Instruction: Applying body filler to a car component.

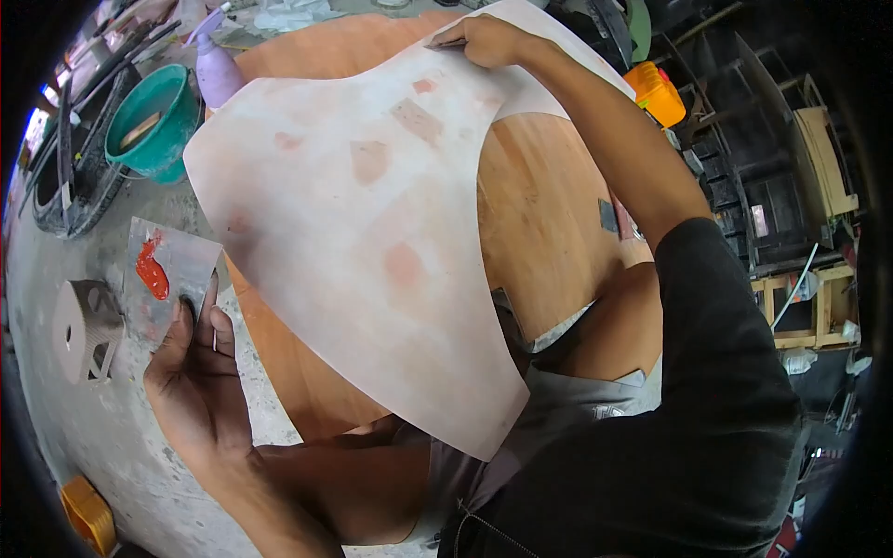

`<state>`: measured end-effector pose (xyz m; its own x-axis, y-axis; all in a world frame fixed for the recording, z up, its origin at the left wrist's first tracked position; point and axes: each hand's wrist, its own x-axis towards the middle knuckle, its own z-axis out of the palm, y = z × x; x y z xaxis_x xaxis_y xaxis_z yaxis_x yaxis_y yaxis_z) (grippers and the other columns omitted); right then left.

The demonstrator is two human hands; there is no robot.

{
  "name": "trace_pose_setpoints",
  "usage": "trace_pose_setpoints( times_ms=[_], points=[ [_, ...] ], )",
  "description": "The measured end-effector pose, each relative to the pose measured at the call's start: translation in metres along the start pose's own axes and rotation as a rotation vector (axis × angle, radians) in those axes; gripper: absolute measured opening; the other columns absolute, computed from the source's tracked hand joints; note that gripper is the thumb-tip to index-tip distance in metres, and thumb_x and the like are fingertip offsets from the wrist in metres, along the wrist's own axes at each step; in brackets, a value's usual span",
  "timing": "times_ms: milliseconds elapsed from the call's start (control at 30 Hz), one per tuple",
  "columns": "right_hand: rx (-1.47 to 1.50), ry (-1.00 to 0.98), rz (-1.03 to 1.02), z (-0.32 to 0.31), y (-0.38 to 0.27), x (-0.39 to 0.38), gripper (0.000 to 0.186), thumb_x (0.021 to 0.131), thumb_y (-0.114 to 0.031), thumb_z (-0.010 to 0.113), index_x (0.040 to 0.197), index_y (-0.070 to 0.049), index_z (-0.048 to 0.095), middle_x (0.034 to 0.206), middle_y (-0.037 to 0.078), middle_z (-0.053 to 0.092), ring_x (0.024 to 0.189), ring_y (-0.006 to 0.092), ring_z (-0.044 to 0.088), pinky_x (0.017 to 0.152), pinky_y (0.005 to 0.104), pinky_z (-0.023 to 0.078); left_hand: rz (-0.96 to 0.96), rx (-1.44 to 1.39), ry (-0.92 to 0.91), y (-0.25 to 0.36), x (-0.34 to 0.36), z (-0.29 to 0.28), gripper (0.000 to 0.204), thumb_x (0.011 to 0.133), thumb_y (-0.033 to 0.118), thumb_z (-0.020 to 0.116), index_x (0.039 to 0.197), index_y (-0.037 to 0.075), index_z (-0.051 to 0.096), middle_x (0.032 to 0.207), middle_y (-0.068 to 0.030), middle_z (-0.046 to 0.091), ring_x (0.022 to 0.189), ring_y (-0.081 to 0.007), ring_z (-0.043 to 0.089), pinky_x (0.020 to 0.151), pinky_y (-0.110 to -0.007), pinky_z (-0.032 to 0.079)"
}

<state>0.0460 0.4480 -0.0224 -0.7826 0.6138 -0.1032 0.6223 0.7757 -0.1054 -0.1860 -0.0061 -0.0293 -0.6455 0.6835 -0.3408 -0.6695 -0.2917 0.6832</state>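
Observation:
My left hand (200,386) pinches a thin, flat grey plate (193,268) at its lower edge. A thick smear of red putty (152,272) lies on the plate. Across my lap rests a large curved white panel (326,223), marked with several faded reddish and brownish patches. My right hand (490,42) reaches to the panel's far edge, its fingers closed on a thin, flat spreader (448,39) that is partly hidden by them. The spreader lies close against the panel; whether it touches cannot be made out.
Beneath the panel is a brown wooden board (539,205). At the far left stand a green bucket (153,121) and a lilac spray bottle (219,74). A grey slotted block (86,330) sits left of my hand. A yellow-orange jug (657,93) stands at the far right.

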Motion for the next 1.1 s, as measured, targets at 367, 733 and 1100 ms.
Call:
trace_pose_setpoints(
  times_ms=[367,733,1100],
  points=[
    [0.506,0.165,-0.286,-0.045,-0.059,-0.107,0.051,0.084,0.009,0.053,0.132,-0.007,0.062,0.130,0.010,0.064,0.119,0.0222,0.058,0.106,0.0335,0.042,-0.072,-0.137,-0.123,-0.018,-0.017,0.001,0.038,0.093,-0.003,0.057,0.129,-0.003,0.048,0.120,-0.0136,0.064,0.107,-0.0240,0.066,0.091,-0.035,0.057],
    [0.499,0.541,-0.872,0.035,-0.235,-0.210,0.075,0.073,0.004,0.067,0.134,-0.038,0.059,0.146,0.003,0.048,0.133,0.0327,0.048,0.104,0.0528,0.044,-0.156,-0.108,-0.232,-0.057,-0.047,0.025,0.039,0.094,-0.003,0.057,0.132,0.002,0.047,0.121,-0.0118,0.062,0.111,-0.0229,0.062,0.100,-0.038,0.052],
    [-0.132,0.506,-0.593,0.038,-0.171,-0.161,0.062,0.074,0.003,0.062,0.128,-0.027,0.066,0.139,0.003,0.057,0.127,0.0297,0.054,0.096,0.0448,0.048,0.002,-0.146,-0.434,-0.028,-0.058,0.022,0.048,0.093,-0.005,0.055,0.139,0.003,0.042,0.124,-0.0103,0.060,0.108,-0.0218,0.061,0.077,-0.030,0.049]
  ],
)
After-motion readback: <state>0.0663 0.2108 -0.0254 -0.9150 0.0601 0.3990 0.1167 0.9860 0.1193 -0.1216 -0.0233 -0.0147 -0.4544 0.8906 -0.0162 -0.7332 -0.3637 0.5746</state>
